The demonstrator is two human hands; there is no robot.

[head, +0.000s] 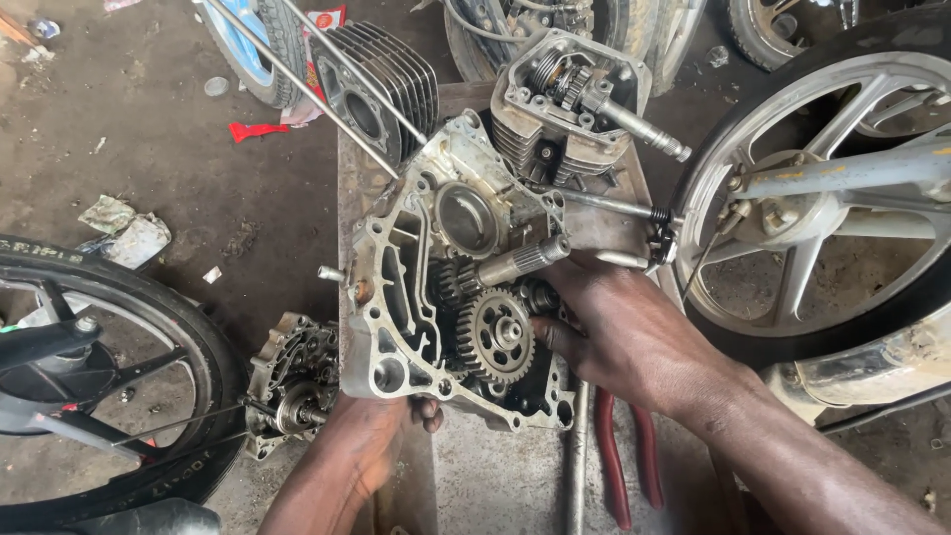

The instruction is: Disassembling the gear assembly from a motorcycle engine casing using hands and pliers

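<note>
Left hand point(371, 436) clamps the crankcase half point(416, 287) at its 6 o'clock edge, steadying it on the bench point(495, 476); right hand point(624, 327) pinches the gears point(498, 335) from 3 o'clock.

1. L hand point(381, 436): comes up from bottom edge, palm under, fingers curled round a lower rim, gripping.
2. R hand point(619, 322): forearm enters from lower right, fingers bent inward, thumb tip pressing, wrist straight.
</note>
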